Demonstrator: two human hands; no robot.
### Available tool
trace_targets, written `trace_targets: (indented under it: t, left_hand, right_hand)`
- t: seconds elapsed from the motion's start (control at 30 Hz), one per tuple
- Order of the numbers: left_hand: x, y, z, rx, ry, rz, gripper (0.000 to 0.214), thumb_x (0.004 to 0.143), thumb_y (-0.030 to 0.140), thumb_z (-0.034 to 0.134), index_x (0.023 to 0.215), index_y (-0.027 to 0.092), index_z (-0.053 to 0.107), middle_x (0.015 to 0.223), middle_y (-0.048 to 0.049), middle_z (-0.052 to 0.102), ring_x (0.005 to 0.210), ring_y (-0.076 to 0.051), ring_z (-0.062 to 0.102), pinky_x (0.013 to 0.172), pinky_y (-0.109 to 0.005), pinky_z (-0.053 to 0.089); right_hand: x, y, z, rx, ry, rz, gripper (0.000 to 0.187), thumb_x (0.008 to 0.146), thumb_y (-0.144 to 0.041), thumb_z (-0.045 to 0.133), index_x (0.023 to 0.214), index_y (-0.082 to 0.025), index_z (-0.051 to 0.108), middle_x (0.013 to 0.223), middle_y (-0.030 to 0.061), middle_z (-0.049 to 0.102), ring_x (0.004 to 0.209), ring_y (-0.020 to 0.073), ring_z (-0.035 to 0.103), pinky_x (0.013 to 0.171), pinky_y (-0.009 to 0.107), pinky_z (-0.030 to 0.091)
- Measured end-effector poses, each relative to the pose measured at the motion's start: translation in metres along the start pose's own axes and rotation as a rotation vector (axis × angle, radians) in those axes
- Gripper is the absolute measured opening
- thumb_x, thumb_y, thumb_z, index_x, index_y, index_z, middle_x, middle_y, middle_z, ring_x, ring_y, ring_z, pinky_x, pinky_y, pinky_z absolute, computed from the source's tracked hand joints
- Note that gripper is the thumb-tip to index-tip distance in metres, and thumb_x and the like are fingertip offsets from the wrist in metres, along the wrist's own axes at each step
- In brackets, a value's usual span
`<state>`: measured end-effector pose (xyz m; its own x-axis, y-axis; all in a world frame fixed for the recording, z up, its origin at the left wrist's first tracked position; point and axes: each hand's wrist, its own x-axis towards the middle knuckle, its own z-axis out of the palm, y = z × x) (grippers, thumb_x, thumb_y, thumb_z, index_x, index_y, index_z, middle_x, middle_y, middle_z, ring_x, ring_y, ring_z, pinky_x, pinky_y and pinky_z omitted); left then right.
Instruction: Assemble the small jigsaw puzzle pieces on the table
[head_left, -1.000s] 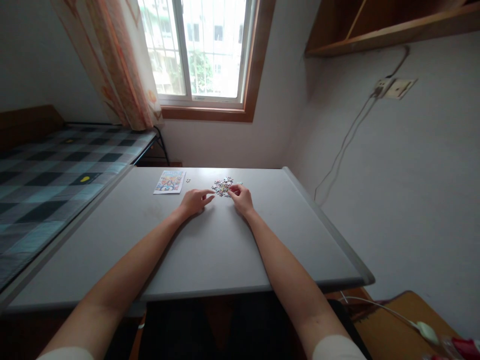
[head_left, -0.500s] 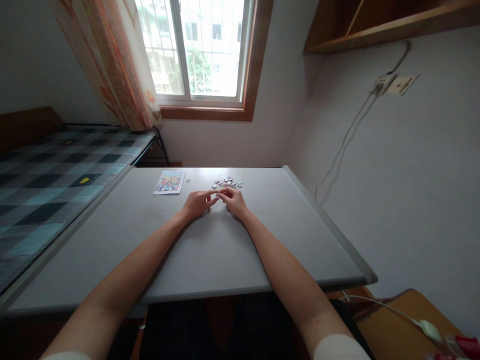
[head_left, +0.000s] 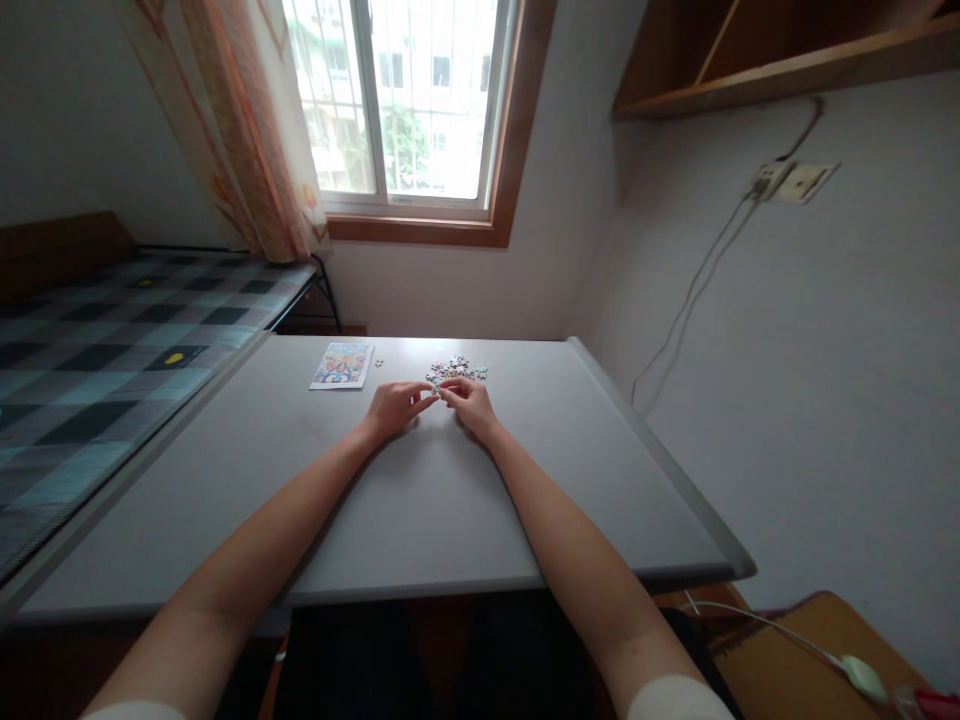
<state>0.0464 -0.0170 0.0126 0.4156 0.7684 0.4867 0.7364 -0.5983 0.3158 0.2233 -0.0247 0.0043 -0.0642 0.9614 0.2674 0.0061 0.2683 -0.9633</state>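
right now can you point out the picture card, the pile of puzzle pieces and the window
picture card (head_left: pixel 342 366): head view, middle of its printed face
pile of puzzle pieces (head_left: pixel 457 367): head view, middle of its visible part
window (head_left: pixel 431 105): head view, on its right-hand pane

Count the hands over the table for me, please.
2: the left hand, near the puzzle pile's left front edge, and the right hand, right in front of it. Both show clearly.
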Motion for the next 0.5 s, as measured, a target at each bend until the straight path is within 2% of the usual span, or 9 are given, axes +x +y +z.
trace_targets:
  t: [0.3, 0.5]
  left_hand:
    - [0.0000, 0.0027, -0.0027, -0.022, -0.024, -0.007, 0.039, 0.087, 0.052, 0.047, 0.097, 0.022, 0.070, 0.069, -0.0009, 0.067, 0.058, -0.010, 0.055, 0.060, -0.021, 0.039]
    - [0.0001, 0.0004, -0.0012, -0.019, -0.029, -0.004, 0.040, 0.087, 0.052, 0.046, 0.097, 0.022, 0.070, 0.069, -0.0007, 0.067, 0.058, -0.010, 0.056, 0.059, -0.021, 0.039]
  right_hand:
    - [0.0007, 0.0026, 0.0018, -0.003, 0.003, -0.001, 0.022, 0.065, -0.036, 0.067, 0.077, -0.017, 0.065, 0.064, 0.0003, 0.063, 0.059, 0.0117, 0.056, 0.056, 0.025, 0.047]
    - [0.0010, 0.0021, 0.0017, -0.028, 0.008, -0.001, 0.016, 0.069, -0.029, 0.059, 0.078, -0.018, 0.065, 0.063, -0.0006, 0.062, 0.058, 0.0108, 0.056, 0.056, 0.024, 0.047]
